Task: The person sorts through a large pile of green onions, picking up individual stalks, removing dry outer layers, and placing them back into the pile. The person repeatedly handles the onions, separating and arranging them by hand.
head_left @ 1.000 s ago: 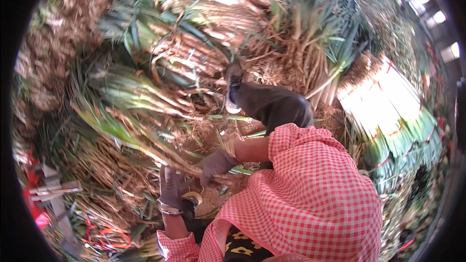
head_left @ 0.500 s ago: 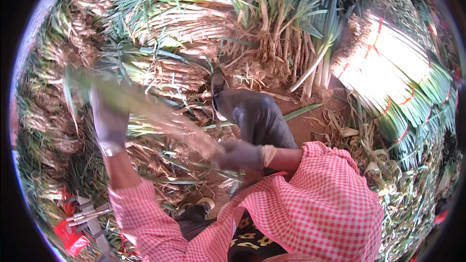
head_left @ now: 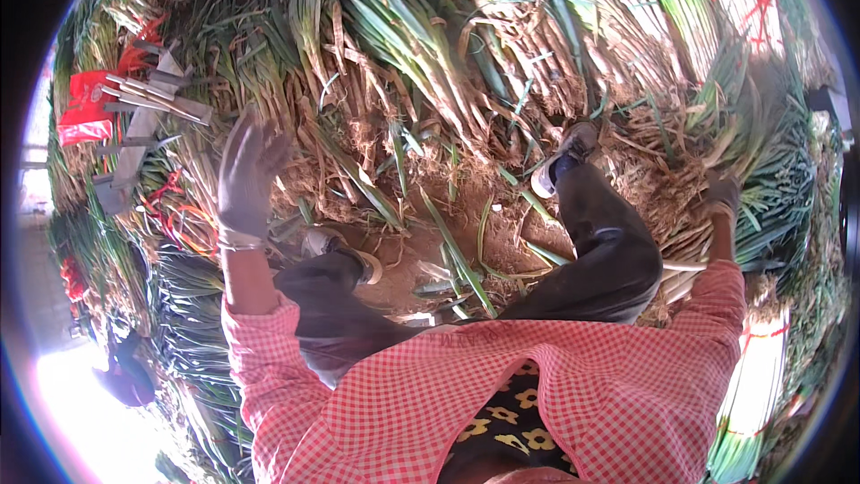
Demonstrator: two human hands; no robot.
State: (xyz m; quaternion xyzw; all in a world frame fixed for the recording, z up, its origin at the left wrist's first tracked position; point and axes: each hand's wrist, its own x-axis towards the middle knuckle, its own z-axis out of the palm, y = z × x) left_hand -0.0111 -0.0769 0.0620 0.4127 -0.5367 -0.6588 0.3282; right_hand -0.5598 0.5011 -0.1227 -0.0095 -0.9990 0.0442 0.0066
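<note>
My left hand (head_left: 246, 175), in a greyish glove, is raised at the left with its fingers stretched out and nothing in it. Below and beyond it lie green onions with brown, earthy roots. Out at the right, my gloved right hand (head_left: 721, 193) is closed around green onions (head_left: 752, 116); their leaves are smeared by motion, and the fingers are partly hidden. Loose green onions (head_left: 658, 193) with tangled roots lie beside that hand. A long row of unbundled green onions (head_left: 412, 54) spreads across the far side, roots toward me.
At the upper left stand a metal frame with rods (head_left: 152, 99) and a red packet (head_left: 88, 108); red ties (head_left: 184, 220) lie below. A tied bundle (head_left: 752, 385) is at the lower right. My legs straddle bare soil (head_left: 403, 273) strewn with fallen leaves.
The view has swung left, bringing the metal frame and red packet higher. My right hand has moved from the middle, where it held a blurred stalk, out to the far right.
</note>
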